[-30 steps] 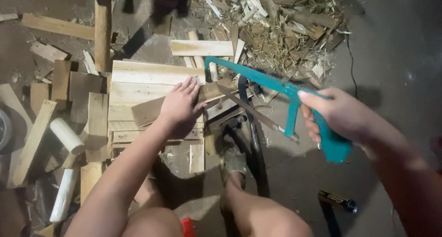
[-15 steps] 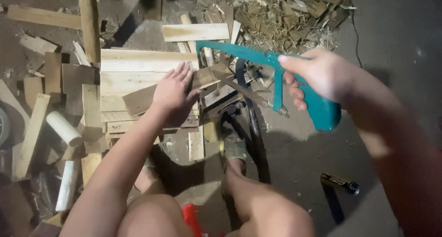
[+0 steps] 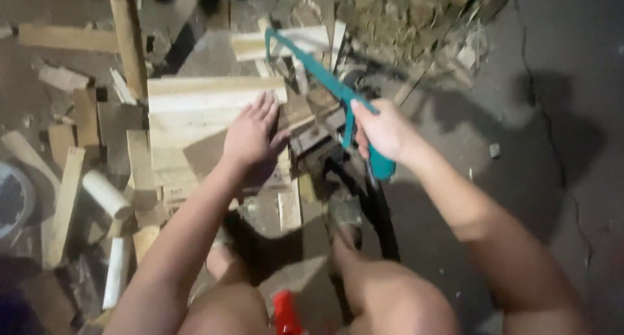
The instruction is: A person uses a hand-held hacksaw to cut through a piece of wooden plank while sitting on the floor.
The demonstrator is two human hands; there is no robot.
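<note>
My right hand [image 3: 383,132] stays clamped on the teal saw [image 3: 325,81], which has pushed forward since a second ago, so the cut goes on. My left hand [image 3: 250,133], fingers spread, presses flat on the planks [image 3: 188,114].

Concrete floor [image 3: 520,198], cracked; wood offcuts [image 3: 65,198] scattered at left, stacked planks [image 3: 195,107] mid, shavings pile [image 3: 416,23] top, white tubes [image 3: 107,195].

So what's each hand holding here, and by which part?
The right hand grips the teal saw by its handle. The left hand holds nothing; it lies flat on a wood piece atop the planks.
</note>
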